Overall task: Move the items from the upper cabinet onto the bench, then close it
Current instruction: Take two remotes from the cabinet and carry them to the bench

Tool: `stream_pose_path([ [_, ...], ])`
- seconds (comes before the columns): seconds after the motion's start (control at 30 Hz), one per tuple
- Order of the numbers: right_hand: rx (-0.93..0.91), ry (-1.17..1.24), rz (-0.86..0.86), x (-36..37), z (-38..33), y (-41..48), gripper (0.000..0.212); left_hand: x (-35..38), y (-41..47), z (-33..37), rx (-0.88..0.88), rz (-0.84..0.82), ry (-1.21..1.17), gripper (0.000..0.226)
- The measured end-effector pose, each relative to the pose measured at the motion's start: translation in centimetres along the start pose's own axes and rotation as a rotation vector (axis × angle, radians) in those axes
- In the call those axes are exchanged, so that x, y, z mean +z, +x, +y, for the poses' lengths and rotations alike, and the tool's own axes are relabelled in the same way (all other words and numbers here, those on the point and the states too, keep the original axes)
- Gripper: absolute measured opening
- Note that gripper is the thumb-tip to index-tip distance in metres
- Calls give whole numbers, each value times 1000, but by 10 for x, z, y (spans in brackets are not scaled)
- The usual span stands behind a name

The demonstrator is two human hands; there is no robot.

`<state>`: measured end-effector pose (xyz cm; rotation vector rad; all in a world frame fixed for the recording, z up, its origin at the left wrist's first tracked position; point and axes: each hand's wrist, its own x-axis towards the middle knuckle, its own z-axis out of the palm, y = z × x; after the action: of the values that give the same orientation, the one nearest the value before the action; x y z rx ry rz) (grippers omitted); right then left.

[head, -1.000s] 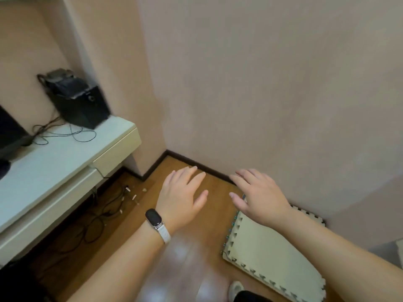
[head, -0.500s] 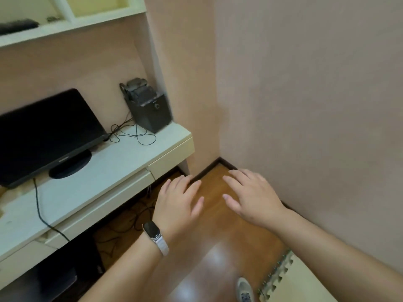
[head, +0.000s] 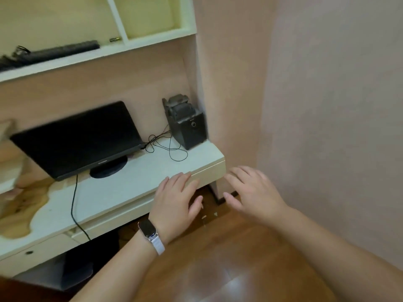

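A white open shelf unit (head: 150,41) hangs on the wall at the top left, above a white bench (head: 122,188). On the shelf's left compartment lies a long black keyboard-like item (head: 56,52) with a small metal piece (head: 115,39) beside it; the right compartment looks bare. My left hand (head: 176,201), wearing a wrist band, hovers palm down in front of the bench's right front edge with fingers apart. My right hand (head: 250,192) is spread palm down just right of the bench corner. Both hold nothing.
On the bench stand a black monitor (head: 80,138) and a black speaker box (head: 187,127) with loose thin cables (head: 168,149). A pink wall (head: 327,105) rises close on the right. Wooden floor (head: 218,258) lies below, with dark objects under the bench.
My view has swung left and upward: the floor mat dropped out of sight, and the monitor, bench and upper shelf came into view. Both hands stayed spread in front of me.
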<state>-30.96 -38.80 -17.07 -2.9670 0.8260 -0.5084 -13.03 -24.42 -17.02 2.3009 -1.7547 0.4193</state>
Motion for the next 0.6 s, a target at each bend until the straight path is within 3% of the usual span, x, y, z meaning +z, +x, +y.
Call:
stream_pose_path([
  [0.37, -104, -33, 80, 42, -27, 158, 50, 26, 78, -130, -65, 102, -8, 46],
  [0.6, -77, -105, 2, 57, -57, 274, 57, 37, 152, -238, -44, 171, -37, 42],
])
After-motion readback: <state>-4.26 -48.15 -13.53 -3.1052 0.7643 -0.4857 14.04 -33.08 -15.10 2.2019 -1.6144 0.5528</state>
